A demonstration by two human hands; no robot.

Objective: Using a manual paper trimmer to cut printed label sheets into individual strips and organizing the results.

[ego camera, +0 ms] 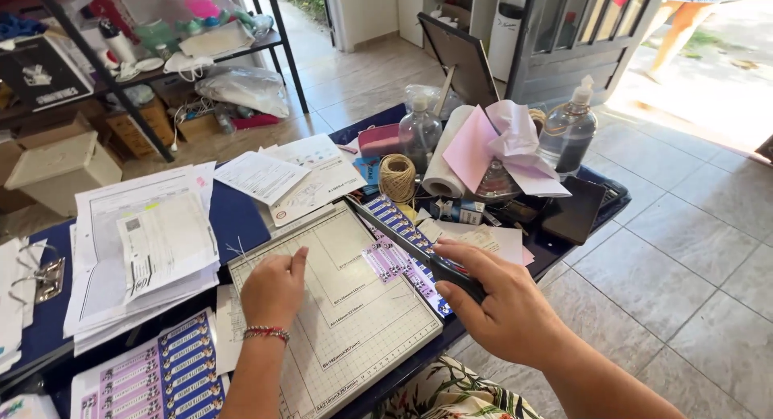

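A grey paper cutter board [362, 338] with a printed grid lies on the blue table. My left hand [274, 286], with a beaded bracelet at the wrist, rests flat on the board. My right hand [503, 306] grips the black handle of the cutter's blade arm [403, 234], which is lifted at an angle along the board's right edge. A small purple and white printed strip [386, 260] lies on the board under the blade. More blue and purple printed strips [398, 218] lie beyond the blade.
Paper stacks [145, 250] sit left, a purple label sheet [153, 375] at the near left. Behind the cutter stand a twine ball [397, 177], paper roll [443, 153], two pump bottles [568, 129], pink paper [483, 141] and a dark tablet [573, 210]. Tiled floor on the right; shelves behind.
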